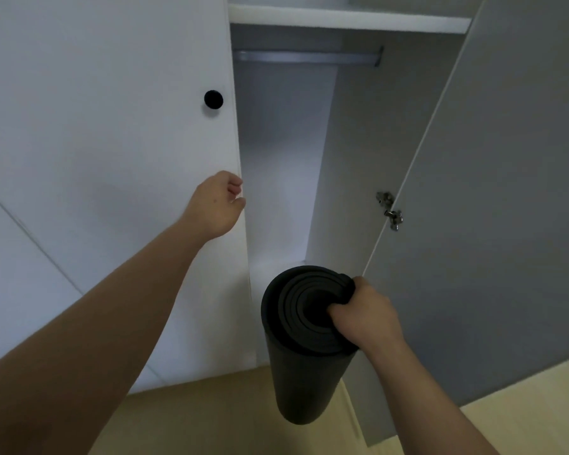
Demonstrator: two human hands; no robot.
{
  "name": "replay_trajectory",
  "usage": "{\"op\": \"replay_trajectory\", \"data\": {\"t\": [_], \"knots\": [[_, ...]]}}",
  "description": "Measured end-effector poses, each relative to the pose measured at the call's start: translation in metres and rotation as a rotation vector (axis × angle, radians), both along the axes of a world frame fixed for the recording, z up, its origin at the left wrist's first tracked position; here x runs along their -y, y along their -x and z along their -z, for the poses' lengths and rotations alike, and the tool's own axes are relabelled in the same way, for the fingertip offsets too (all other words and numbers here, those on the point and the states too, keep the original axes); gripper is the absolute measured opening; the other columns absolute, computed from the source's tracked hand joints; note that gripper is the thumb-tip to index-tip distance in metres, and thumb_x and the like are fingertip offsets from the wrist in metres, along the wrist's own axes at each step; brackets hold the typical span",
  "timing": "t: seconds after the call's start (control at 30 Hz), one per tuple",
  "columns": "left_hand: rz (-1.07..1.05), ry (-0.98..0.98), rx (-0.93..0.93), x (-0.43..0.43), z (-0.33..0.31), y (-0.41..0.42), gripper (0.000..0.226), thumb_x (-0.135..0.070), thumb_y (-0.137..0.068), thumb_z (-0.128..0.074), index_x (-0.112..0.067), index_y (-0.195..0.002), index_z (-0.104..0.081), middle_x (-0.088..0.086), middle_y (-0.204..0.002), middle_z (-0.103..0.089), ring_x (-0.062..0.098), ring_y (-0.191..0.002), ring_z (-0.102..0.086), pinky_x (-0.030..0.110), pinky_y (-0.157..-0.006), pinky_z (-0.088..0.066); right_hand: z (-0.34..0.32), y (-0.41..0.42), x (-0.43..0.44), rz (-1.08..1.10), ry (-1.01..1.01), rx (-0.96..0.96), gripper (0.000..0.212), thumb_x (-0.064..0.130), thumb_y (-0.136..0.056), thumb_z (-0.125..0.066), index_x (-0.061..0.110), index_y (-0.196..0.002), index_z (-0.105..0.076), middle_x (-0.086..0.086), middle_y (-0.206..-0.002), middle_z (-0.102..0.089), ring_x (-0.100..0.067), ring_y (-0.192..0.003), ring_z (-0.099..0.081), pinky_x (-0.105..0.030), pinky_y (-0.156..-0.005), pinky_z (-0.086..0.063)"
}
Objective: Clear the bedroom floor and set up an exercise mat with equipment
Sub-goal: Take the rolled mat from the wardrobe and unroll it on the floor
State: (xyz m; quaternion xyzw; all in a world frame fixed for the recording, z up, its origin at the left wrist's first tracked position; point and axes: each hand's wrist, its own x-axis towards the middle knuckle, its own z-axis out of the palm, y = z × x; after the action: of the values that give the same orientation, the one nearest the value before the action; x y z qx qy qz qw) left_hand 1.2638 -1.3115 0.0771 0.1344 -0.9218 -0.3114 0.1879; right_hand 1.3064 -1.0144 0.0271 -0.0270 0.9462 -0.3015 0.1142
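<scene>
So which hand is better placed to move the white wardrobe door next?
Left. The left hand has its fingers curled round the edge of the white door, below the black knob. The right hand is busy: it grips the top of the rolled mat, which hangs upright.

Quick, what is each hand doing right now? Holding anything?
Left hand: fingers curled at the wardrobe door edge; a grip cannot be told.
Right hand: holding the rolled black mat by its top end.
</scene>
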Motion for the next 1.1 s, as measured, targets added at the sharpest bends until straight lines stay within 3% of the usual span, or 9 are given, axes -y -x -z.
{"op": "replay_trajectory", "data": {"t": [0.13,0.27,0.33,0.43,0.6,0.73,0.93,1.03,1.1], "knots": [[-0.020,0.028,-0.012,-0.005,0.002,-0.005,0.042,-0.014,-0.093,-0.064,-0.007,-0.134,-0.057,0.009,-0.122,-0.065,0.024,-0.110,-0.063,0.023,-0.098,-0.039,0.000,-0.004,-0.012,0.022,0.010,-0.022,0.030,0.028,-0.081,-0.063,0.022,-0.110,-0.054,-0.001,-0.092,-0.057,-0.026,-0.080,-0.051,-0.031,-0.071,-0.043],[0.044,0.154,0.014,-0.034,-0.007,-0.019,0.034,-0.017,-0.096,-0.059,-0.011,-0.129,-0.063,0.009,-0.122,-0.068,0.025,-0.113,-0.063,0.028,-0.100,-0.041,0.001,-0.006,-0.025,0.040,0.011,-0.007,0.029,0.029,-0.081,-0.063,0.024,-0.108,-0.054,-0.002,-0.095,-0.061,-0.028,-0.085,-0.058,-0.032,-0.070,-0.046],[0.197,0.257,0.013,-0.062,-0.022,-0.028,0.029,-0.021,-0.098,-0.057,-0.016,-0.125,-0.066,0.003,-0.119,-0.070,0.020,-0.109,-0.064,0.029,-0.097,-0.046,0.001,-0.007,-0.035,0.062,0.012,0.005,0.028,0.031,-0.080,-0.063,0.026,-0.106,-0.055,-0.002,-0.095,-0.061,-0.029,-0.088,-0.059,-0.032,-0.072,-0.046],[0.536,0.530,-0.031,-0.116,-0.053,-0.039,0.033,-0.028,-0.102,-0.049,-0.022,-0.132,-0.059,-0.004,-0.129,-0.063,0.017,-0.118,-0.058,0.036,-0.101,-0.047,0.000,-0.010,-0.050,0.098,0.020,0.026,0.025,0.033,-0.079,-0.064,0.029,-0.101,-0.054,-0.003,-0.095,-0.063,-0.028,-0.084,-0.056,-0.032,-0.072,-0.046],[1.021,0.870,-0.389,-0.219,-0.093,-0.045,0.033,-0.011,-0.092,-0.056,-0.009,-0.124,-0.064,0.008,-0.123,-0.066,0.030,-0.117,-0.061,0.045,-0.100,-0.049,-0.003,-0.023,-0.085,0.202,0.009,0.012,0.023,0.034,-0.074,-0.063,0.025,-0.093,-0.053,-0.009,-0.100,-0.068,-0.035,-0.098,-0.065,-0.032,-0.071,-0.044],[1.174,1.017,-0.569,-0.282,-0.102,-0.040,0.046,-0.002,-0.085,-0.058,-0.005,-0.131,-0.062,0.013,-0.136,-0.061,0.033,-0.134,-0.052,0.045,-0.114,-0.039,-0.010,-0.039,-0.113,0.296,0.019,0.021,0.022,0.033,-0.075,-0.063,0.024,-0.093,-0.054,-0.004,-0.090,-0.062,-0.031,-0.086,-0.060,-0.031,-0.070,-0.045],[1.266,1.258,-0.693,-0.358,-0.110,-0.036,0.059,-0.008,-0.087,-0.033,-0.005,-0.143,-0.051,0.014,-0.153,-0.045,0.031,-0.147,-0.033,0.042,-0.123,-0.020,-0.011,-0.070,-0.153,0.443,0.012,-0.004,0.023,0.032,-0.074,-0.060,0.025,-0.096,-0.058,-0.004,-0.095,-0.067,-0.028,-0.085,-0.063,-0.030,-0.067,-0.046],[1.269,1.378,-0.793,-0.391,-0.109,-0.030,0.049,-0.009,-0.089,-0.041,-0.006,-0.134,-0.059,0.016,-0.148,-0.051,0.035,-0.145,-0.036,0.047,-0.123,-0.022,-0.011,-0.085,-0.171,0.481,0.002,-0.007,0.025,0.030,-0.074,-0.060,0.024,-0.098,-0.060,-0.004,-0.097,-0.068,-0.028,-0.089,-0.064,-0.029,-0.068,-0.047],[1.197,1.533,-0.766,-0.408,-0.108,-0.025,0.044,-0.014,-0.092,-0.044,-0.009,-0.132,-0.061,0.014,-0.142,-0.057,0.037,-0.144,-0.037,0.051,-0.123,-0.018,-0.011,-0.093,-0.180,0.513,-0.007,-0.004,0.028,0.030,-0.074,-0.060,0.023,-0.102,-0.061,-0.003,-0.099,-0.069,-0.028,-0.090,-0.064,-0.029,-0.069,-0.047]]}}
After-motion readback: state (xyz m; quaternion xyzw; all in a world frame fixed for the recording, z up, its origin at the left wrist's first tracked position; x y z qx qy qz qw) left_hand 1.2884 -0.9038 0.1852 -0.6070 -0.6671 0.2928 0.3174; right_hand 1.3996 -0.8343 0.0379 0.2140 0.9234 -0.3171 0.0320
